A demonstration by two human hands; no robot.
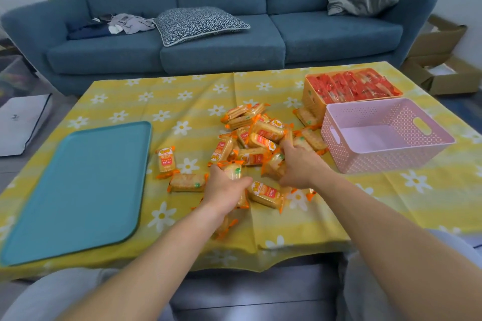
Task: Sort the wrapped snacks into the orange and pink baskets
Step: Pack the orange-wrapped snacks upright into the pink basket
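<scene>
The left hand [224, 191] curls round an orange-wrapped snack [233, 172] at the near edge of the pile [258, 135]. The right hand [300, 168] digs into the pile beside it, though its grip cannot be told. A lone packet [166, 161] left of both hands reads "151" — the other print is blurred. The pink basket [347, 156] sits just right of the right hand, with the orange basket [313, 104] beyond.

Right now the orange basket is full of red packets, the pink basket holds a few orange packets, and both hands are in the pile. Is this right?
Not quite: in the head view the pink basket is empty. The rest holds: the orange basket is full of red packets, and the left hand and right hand are in the pile of orange packets.
</scene>
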